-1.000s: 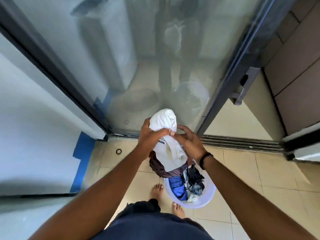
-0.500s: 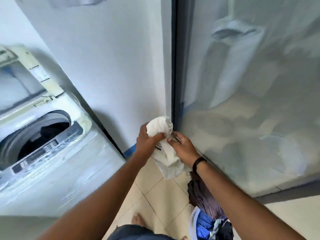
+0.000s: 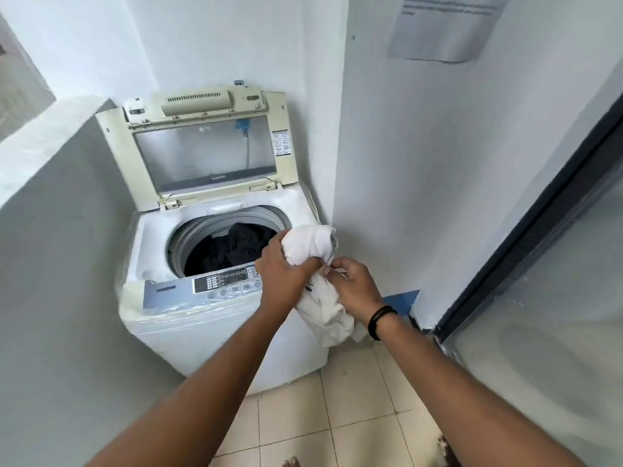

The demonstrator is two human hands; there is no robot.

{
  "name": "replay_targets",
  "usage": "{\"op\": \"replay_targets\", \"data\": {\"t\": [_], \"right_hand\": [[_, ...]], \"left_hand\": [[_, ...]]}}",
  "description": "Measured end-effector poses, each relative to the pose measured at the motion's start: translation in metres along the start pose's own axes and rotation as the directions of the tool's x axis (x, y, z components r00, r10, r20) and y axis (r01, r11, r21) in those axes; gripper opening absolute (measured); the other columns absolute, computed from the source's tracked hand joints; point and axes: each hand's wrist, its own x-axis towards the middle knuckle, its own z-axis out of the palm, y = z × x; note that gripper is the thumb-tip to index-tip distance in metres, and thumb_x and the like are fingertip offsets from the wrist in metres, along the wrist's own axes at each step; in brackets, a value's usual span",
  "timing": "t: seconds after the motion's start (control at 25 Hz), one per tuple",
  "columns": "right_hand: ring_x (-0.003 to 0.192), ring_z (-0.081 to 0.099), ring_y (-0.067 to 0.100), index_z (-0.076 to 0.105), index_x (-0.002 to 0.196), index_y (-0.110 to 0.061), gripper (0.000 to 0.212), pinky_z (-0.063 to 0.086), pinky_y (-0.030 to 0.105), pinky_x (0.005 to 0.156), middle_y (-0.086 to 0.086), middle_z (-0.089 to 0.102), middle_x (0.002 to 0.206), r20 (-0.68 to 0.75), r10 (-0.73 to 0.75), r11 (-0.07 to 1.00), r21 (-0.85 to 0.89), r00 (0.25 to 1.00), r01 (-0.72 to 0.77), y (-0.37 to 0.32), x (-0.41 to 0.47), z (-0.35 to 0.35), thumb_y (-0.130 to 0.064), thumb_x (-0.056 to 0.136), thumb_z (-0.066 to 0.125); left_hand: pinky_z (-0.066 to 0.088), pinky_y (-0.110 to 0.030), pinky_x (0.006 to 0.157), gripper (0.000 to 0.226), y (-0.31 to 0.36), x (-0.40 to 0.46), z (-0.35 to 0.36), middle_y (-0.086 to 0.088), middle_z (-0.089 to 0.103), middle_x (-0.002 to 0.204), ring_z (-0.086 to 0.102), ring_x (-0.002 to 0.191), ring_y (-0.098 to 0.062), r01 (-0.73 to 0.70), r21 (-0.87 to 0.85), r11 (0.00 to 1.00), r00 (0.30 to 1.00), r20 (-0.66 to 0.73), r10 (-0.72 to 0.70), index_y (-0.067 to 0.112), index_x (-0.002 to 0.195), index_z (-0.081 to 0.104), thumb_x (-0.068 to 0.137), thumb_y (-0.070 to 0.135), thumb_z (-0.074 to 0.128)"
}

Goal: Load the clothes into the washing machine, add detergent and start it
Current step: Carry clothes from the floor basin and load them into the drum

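Loading step. Left hand [image 3: 285, 278] grips white garment [image 3: 312, 246], right hand [image 3: 354, 286] pinches its hanging part; fingers clamped on cloth, frame centre, just right of drum [image 3: 215, 237] (dark clothes inside, lid [image 3: 205, 146] up). Next: carry left, release over opening.

We have a single view, the head camera, worn high and looking forward and steeply down over both outstretched forearms. We face a corner, with the washing machine [image 3: 215, 264] straight ahead and near, its open lid [image 3: 205, 150] tilted back toward us. The wide lens bends the walls outward at the edges, and we see tiled floor [image 3: 337, 416] below, right down to bare toes at the bottom edge.
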Motion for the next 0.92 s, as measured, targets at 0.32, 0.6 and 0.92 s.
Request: {"op": "replay_targets", "data": {"t": [0.32, 0.6, 0.92], "right_hand": [[0.086, 0.062, 0.018, 0.068, 0.091, -0.015, 0.01, 0.053, 0.037, 0.081, 0.007, 0.071, 0.093, 0.194, -0.126, 0.989, -0.049, 0.973, 0.138, -0.074, 0.09, 0.093, -0.018, 0.098, 0.062], [0.061, 0.048, 0.013, 0.049, 0.108, -0.017, 0.014, 0.04, 0.017, 0.052, -0.001, 0.055, 0.089, 0.005, -0.066, 0.998, 0.007, 0.998, 0.066, -0.098, 0.196, 0.113, -0.009, 0.097, 0.054], [0.086, 0.064, 0.027, 0.06, 0.104, -0.017, 0.014, 0.042, 0.028, 0.071, 0.002, 0.062, 0.081, -0.163, -0.149, 0.987, -0.088, 0.975, 0.136, -0.108, 0.299, 0.12, -0.009, 0.093, 0.055]], "left_hand": [[0.041, -0.033, 0.11, 0.109, -0.004, 0.092, -0.103, -0.001, 0.04, 0.142, 0.045, 0.128, -0.015, 0.027, -0.131, 0.991, 0.983, -0.176, -0.05, 0.025, 0.148, 0.046, 0.054, 0.051, 0.096], [0.042, -0.036, 0.113, 0.086, 0.004, 0.203, -0.158, -0.003, 0.048, 0.142, 0.051, 0.118, 0.002, 0.01, -0.236, 0.972, 0.925, -0.367, -0.099, 0.033, 0.132, 0.06, 0.051, 0.049, 0.086], [0.047, -0.042, 0.11, 0.057, -0.001, 0.274, -0.173, -0.01, 0.054, 0.137, 0.055, 0.125, -0.014, 0.007, -0.239, 0.971, 0.89, -0.441, -0.115, 0.035, 0.115, 0.065, 0.06, 0.033, 0.08]]}}
